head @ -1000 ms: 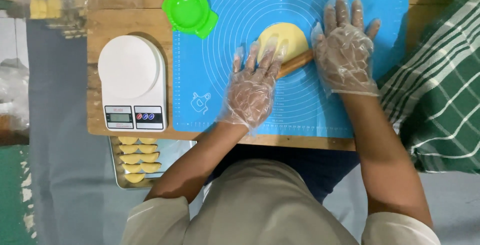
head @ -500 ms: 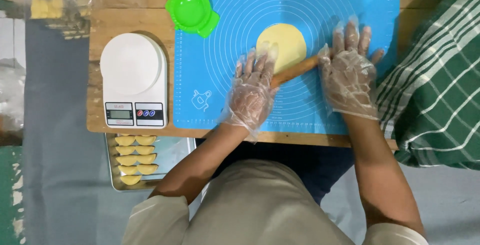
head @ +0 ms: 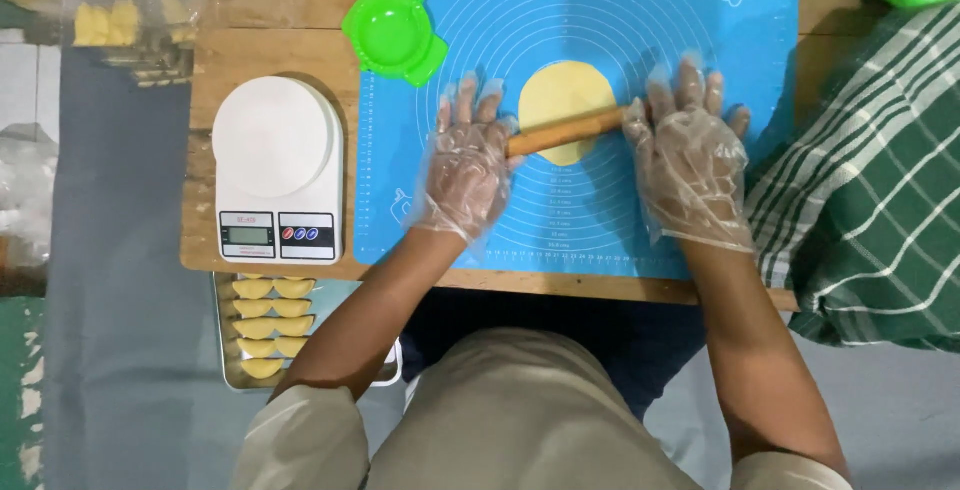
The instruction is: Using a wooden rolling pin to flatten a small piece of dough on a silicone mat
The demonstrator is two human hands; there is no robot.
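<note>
flat round yellow dough (head: 566, 92), wooden rolling pin (head: 566, 133) across it

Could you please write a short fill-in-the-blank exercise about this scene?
1. Both gloved hands, left hand and right hand, press on a wooden ____ lying across the flat yellow dough disc.
2. The dough lies on a ____ silicone baking mat.
3. The white kitchen scale stands to the ____ of the mat.

Missing words: rolling pin; blue; left

Rolling pin (head: 565, 132) lies across dough (head: 565, 100) on mat (head: 600, 10) — scale (head: 278, 165) left.
</note>
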